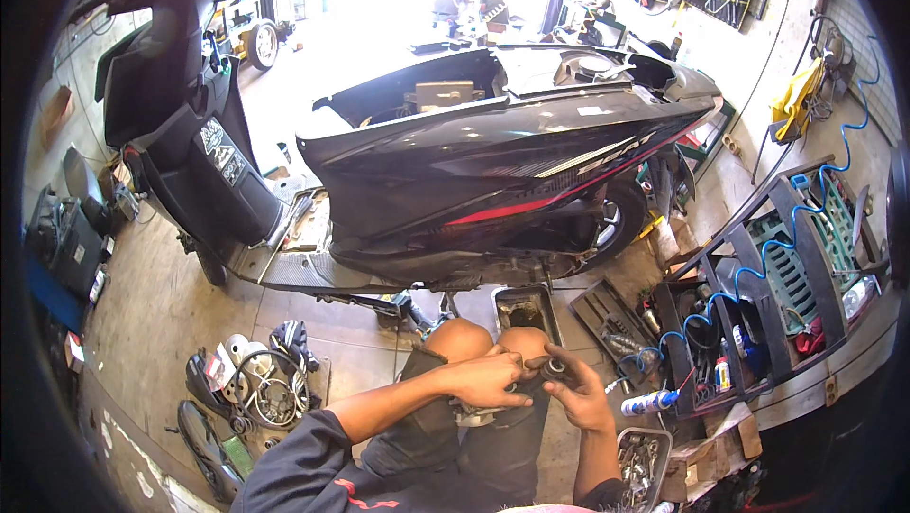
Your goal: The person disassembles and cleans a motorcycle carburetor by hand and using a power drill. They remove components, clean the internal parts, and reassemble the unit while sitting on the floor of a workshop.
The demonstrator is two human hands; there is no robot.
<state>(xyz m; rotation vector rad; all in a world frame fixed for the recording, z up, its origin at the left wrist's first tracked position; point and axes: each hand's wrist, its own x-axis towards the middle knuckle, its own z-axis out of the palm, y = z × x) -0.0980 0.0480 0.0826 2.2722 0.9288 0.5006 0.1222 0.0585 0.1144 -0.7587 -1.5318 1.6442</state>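
Above my lap, my right hand (580, 393) grips a small round metal part (555, 368) with a ring-shaped end, held between thumb and fingers. My left hand (486, 380) is beside it, fingers bent and closed, its fingertips close to the round part; what it holds is hidden. Under the left hand, a pale metal piece (474, 415) rests between my thighs, mostly covered. In front of my knees stands a dark scooter (455, 167) with a red stripe, its seat off and the body open on top.
A tray of loose metal parts (645, 464) sits by my right arm, near a spray can (648, 404). Tool racks (779, 271) and a blue coiled hose (749, 274) are at right. A dark pan (523, 307) lies under the scooter. Removed parts and cables (261, 382) lie at left.
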